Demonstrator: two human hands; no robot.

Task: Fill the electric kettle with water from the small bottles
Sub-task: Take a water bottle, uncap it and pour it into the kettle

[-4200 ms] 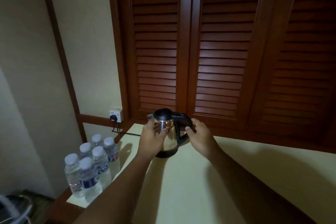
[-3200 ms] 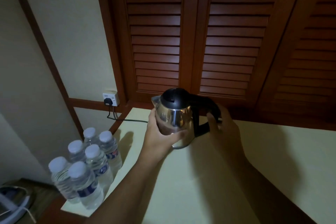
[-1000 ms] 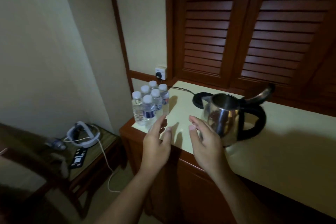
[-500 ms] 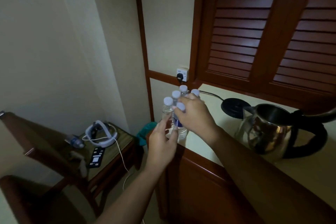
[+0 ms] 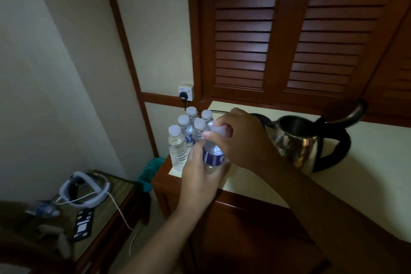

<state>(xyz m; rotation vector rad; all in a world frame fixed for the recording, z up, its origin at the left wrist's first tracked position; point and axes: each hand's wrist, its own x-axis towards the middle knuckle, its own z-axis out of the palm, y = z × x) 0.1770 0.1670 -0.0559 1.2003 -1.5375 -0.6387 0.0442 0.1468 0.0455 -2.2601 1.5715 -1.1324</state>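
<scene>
Our left hand (image 5: 201, 169) wrapped round body of small bottle (image 5: 212, 154), held upright above tabletop (image 5: 367, 176) edge. Our right hand (image 5: 240, 138) curled over its cap (image 5: 219, 129), fingers pinching. Five bottles (image 5: 188, 131) clustered just behind. Kettle (image 5: 300, 142), lid raised, near right.

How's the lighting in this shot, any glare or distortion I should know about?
Head view: dim overall, with the lower corners nearly black; soft glare patches sit on the louvred doors and bright reflections on the steel kettle; the wide lens bows the wooden wall trim; the left hand and right hand on the held bottle look slightly soft.
</scene>
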